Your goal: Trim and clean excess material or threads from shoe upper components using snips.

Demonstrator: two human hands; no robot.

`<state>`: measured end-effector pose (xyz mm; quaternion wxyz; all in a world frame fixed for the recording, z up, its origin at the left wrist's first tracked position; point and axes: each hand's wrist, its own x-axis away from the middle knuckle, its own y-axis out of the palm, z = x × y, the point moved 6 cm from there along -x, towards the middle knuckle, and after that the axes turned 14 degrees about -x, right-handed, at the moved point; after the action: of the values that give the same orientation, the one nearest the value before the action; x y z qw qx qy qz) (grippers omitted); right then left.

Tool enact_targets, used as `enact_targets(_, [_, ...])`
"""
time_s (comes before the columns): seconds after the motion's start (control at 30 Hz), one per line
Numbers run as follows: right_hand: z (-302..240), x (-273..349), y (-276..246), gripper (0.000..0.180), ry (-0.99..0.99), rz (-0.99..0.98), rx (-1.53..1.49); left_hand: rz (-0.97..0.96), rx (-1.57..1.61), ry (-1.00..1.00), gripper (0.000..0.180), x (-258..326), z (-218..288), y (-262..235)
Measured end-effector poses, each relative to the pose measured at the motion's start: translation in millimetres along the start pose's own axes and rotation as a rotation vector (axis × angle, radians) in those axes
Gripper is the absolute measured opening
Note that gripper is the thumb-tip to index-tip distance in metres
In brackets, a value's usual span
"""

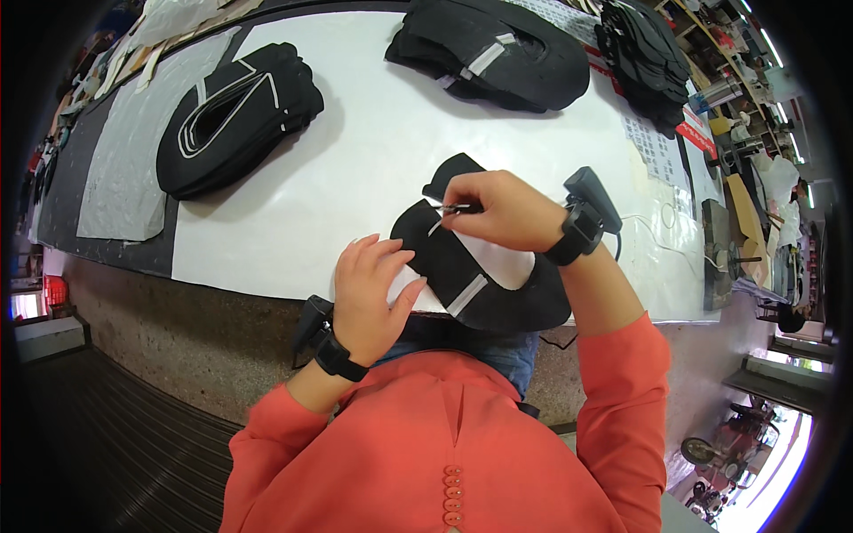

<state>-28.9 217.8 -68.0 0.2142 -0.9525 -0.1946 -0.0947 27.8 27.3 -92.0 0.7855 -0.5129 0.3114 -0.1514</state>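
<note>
A black U-shaped shoe upper piece with grey stripes lies on the white table sheet near its front edge. My left hand presses flat on the piece's left side, fingers spread. My right hand is closed on a small thin metal tool, whose tip touches the piece near a grey stripe. Both wrists wear black bands with small devices.
Stacks of black upper pieces lie at the left, at the back middle and at the back right. A grey sheet covers the table's left part. A white cable and cluttered shelves are at the right.
</note>
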Motion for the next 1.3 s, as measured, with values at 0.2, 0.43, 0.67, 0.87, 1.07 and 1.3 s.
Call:
enact_targets(0.2, [-19.2, -0.3, 29.5, 0.017, -0.081, -0.128, -0.043, 0.122, 0.259, -0.188, 0.018, -7.3, -10.6, -5.7])
enact_targets(0.43, [-16.2, -0.8, 25.3, 0.019, -0.041, -0.159, -0.029, 0.082, 0.297, -0.223, 0.009, -2.6, -13.9, 1.8])
enact_targets(0.67, [15.3, -13.2, -6.8, 0.023, 0.028, 0.039, -0.058, -0.015, 0.119, -0.188, 0.014, 7.8, -16.1, 1.7])
enact_targets(0.87, [30.1, -23.5, -1.0, 0.025, 0.068, 0.017, -0.061, -0.048, -0.034, -0.046, 0.039, 13.2, -7.0, 4.3])
enact_targets(1.07, [24.8, -28.7, 18.5, 0.026, 0.054, -0.112, -0.024, -0.039, -0.016, -0.056, 0.044, 14.4, -9.7, 7.2])
enact_targets(1.3, [22.3, -30.9, 23.3, 0.027, 0.048, -0.113, 0.033, -0.033, 0.004, -0.058, 0.041, 16.2, -10.5, 9.7])
